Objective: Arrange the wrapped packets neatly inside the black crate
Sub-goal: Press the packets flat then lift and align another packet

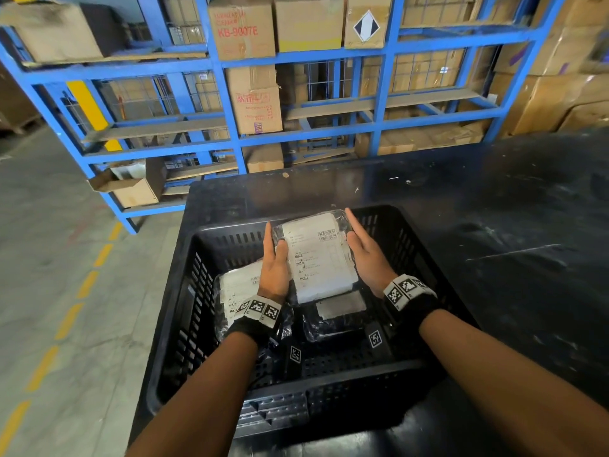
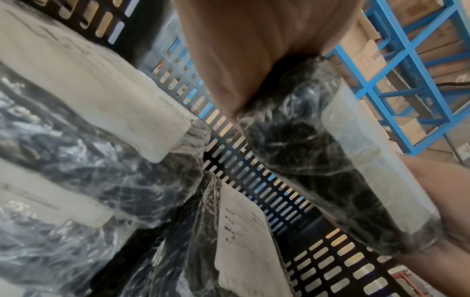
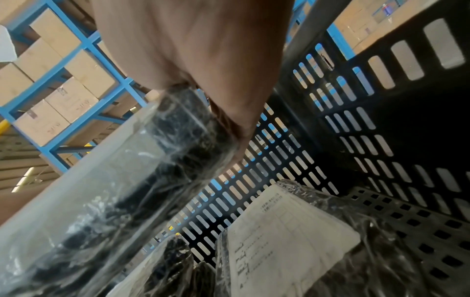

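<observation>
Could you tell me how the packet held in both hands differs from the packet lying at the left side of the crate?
The held packet is raised above the crate floor, between the left hand and the right hand; the left packet rests among the others. The held packet's label shows fully; the left packet's is partly hidden by the left wrist. Both are dark, clear-wrapped and white-labelled.

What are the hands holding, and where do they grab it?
Both hands hold one wrapped packet above the black crate. The left hand holds its left edge, the right hand its right edge.
</observation>
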